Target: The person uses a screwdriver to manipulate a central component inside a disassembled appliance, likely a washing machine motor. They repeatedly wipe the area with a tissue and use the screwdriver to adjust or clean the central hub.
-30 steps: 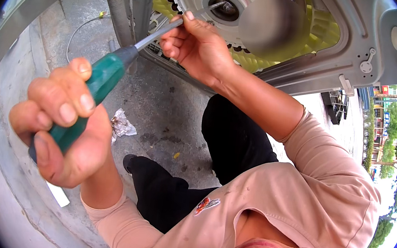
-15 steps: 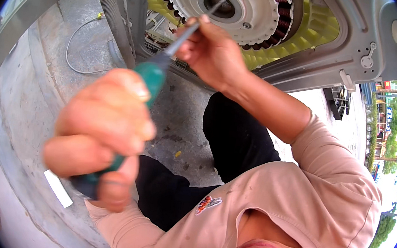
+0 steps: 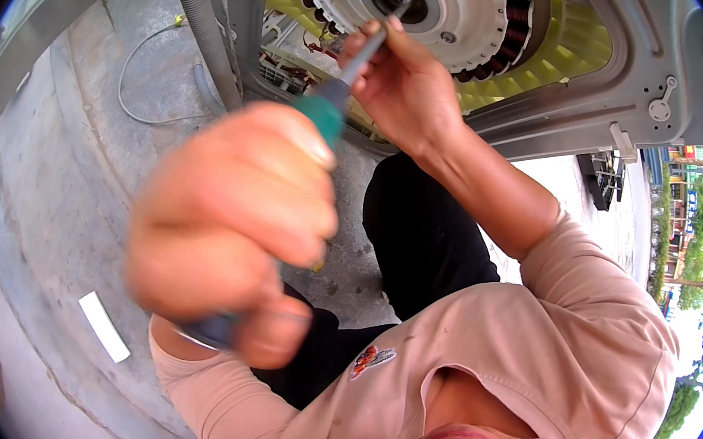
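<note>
Left hand (image 3: 233, 228) fisted round green screwdriver (image 3: 322, 116) handle, blurred, close to camera. Right hand (image 3: 406, 87) pinches shaft near tip, steadying it. Tip sits in centre hub of white motor disc (image 3: 470, 12) on tipped washing machine's underside (image 3: 646, 71). Concrete floor (image 3: 53, 177) below.

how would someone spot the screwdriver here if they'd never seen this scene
Start at the round white motor disc in the grey machine housing at the top. From its dark centre hole a thin metal shaft slants down to the screwdriver, steadied by the right hand and gripped by the blurred left hand. Its green handle is the only green thing here.
</note>
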A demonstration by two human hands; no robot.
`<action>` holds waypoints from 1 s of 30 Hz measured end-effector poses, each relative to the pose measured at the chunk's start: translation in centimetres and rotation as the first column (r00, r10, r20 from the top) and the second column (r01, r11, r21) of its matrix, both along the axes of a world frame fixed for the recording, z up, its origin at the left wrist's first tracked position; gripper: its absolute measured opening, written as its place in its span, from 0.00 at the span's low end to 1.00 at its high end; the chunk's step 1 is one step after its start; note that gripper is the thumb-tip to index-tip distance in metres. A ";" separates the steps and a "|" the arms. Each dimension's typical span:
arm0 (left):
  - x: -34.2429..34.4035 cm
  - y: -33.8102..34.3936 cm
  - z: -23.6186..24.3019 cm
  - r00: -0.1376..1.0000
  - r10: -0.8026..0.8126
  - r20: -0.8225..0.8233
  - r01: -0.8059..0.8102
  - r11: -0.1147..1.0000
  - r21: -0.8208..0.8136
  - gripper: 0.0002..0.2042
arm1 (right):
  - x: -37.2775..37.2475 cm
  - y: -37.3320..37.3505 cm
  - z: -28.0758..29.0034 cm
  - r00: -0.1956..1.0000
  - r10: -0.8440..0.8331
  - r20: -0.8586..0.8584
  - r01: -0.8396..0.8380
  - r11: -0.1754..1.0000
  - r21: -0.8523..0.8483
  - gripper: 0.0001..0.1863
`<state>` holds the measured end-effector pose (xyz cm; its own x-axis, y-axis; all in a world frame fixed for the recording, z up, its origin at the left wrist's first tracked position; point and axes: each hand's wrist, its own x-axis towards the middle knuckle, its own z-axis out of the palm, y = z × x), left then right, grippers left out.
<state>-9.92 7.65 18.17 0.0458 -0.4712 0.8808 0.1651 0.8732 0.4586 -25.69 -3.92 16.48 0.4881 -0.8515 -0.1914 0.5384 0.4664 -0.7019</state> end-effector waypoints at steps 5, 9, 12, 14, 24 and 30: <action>3.4 -0.4 -0.7 0.994 0.056 -0.090 -0.054 0.998 0.028 0.08 | 2.8 -1.2 -1.3 0.999 0.018 -0.044 -0.026 0.981 -0.191 0.16; 0.5 -0.8 -1.1 0.992 -0.037 0.124 0.045 0.997 -0.062 0.10 | -1.3 -0.9 -1.6 0.996 0.058 0.067 -0.054 0.996 -0.067 0.14; 1.6 -1.2 -1.1 0.999 -0.023 0.031 0.024 1.000 -0.012 0.09 | -0.5 -1.8 -2.6 0.995 0.072 0.068 -0.063 0.990 -0.125 0.14; 4.8 -2.1 -1.7 0.996 -0.079 -0.046 0.080 0.997 0.014 0.07 | 1.4 -2.9 -2.9 1.000 0.000 0.008 0.000 1.000 -0.013 0.14; 2.3 0.8 -0.7 0.986 0.024 -0.166 -0.019 0.999 0.032 0.08 | 0.7 0.2 -1.1 0.997 0.059 -0.041 -0.064 0.988 -0.142 0.16; 3.1 2.7 0.5 0.968 0.072 -0.240 -0.052 0.995 0.088 0.07 | 2.1 1.6 -1.0 0.981 0.180 0.078 -0.168 0.976 -0.138 0.16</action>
<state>-6.82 10.31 18.69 0.2844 -0.5295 0.7992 0.2266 0.8472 0.4806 -23.62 -2.34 15.47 0.6410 -0.7668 -0.0333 0.5203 0.4661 -0.7156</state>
